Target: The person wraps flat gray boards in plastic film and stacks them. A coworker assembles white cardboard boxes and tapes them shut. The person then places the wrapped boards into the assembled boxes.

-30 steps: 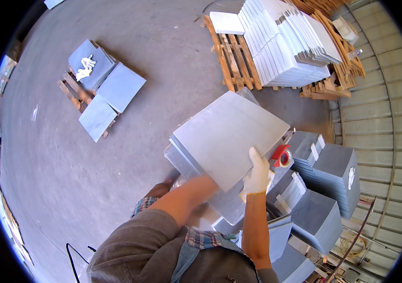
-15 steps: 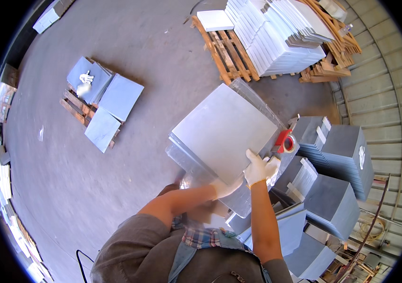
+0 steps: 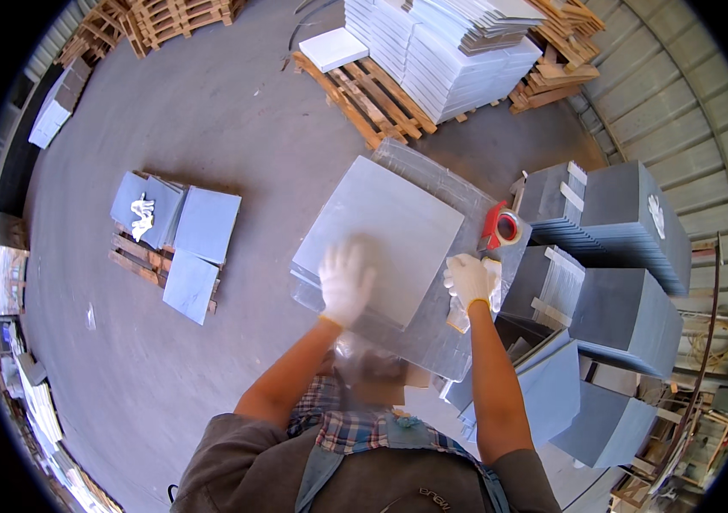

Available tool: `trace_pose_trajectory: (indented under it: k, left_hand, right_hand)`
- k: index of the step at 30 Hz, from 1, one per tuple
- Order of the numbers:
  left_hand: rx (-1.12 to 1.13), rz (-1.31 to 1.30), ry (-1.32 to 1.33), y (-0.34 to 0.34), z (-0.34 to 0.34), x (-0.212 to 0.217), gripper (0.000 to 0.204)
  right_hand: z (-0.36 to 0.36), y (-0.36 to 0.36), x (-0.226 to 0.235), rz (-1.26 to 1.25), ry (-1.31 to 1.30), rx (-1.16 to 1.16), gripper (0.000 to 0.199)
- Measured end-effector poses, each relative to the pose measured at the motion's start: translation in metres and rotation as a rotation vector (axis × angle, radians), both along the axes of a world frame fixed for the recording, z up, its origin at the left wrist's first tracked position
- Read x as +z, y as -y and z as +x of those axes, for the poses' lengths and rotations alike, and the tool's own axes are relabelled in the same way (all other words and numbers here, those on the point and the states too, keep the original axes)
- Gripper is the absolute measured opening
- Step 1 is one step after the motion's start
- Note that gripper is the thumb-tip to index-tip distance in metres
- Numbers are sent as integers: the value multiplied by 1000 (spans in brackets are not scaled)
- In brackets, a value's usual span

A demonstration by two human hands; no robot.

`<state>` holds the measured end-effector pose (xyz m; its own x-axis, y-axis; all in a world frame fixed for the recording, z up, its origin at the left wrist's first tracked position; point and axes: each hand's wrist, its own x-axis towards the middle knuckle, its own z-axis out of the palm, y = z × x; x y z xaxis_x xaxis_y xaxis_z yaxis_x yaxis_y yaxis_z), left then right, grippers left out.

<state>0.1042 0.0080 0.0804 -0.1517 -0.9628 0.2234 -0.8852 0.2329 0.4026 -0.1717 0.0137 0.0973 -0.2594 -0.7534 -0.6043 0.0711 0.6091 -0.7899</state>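
Observation:
My left hand point(image 3: 348, 282), in a white glove, lies over the top of a flat grey square tile point(image 3: 390, 218). Its fingers are stretched out and blurred by motion. Beneath that tile, other slabs show at the left edge, on a surface covered in clear plastic point(image 3: 432, 350). My right hand point(image 3: 468, 280), gloved too, rests by the tile's right edge with its fingers curled. White crumpled material point(image 3: 494, 278) shows beside and under it; whether the fingers grip this cannot be made out. Just beyond the right hand sits a red tape dispenser point(image 3: 501, 227).
Stacks of dark grey tiles point(image 3: 625, 201) stand close on my right, one with a white glove point(image 3: 656, 216) on it. Ahead, a wooden pallet point(image 3: 377, 98) bears white slabs point(image 3: 466, 73). A low pallet point(image 3: 137, 256) with bluish tiles point(image 3: 208, 224) lies on the floor at left.
My left hand has moved from the tile's near edge up onto its top face. The right hand has gone from spread fingers to curled ones. The view has shifted.

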Motion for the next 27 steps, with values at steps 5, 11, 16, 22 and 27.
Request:
trace_pose_trajectory:
  k: [5,11,16,22,27]
  left_hand:
    - [337,371,104,68,36,-1,79]
    - [379,568,102,78,42,-9,75]
    - [321,470,106,72,46,-17,77]
    - [300,481,134,64,54,-15,74]
    - [293,519,214,60,54,-18,77]
  right_hand:
    - [4,-26,-15,48,-214,78,21]
    - [85,-67,-42,236,-437,220,53]
    - [96,-73,-44,212,-437,205,79]
    - [105,-75,-32,222,-420,168,75]
    - [110,-85,-29,261,-454,165,71]
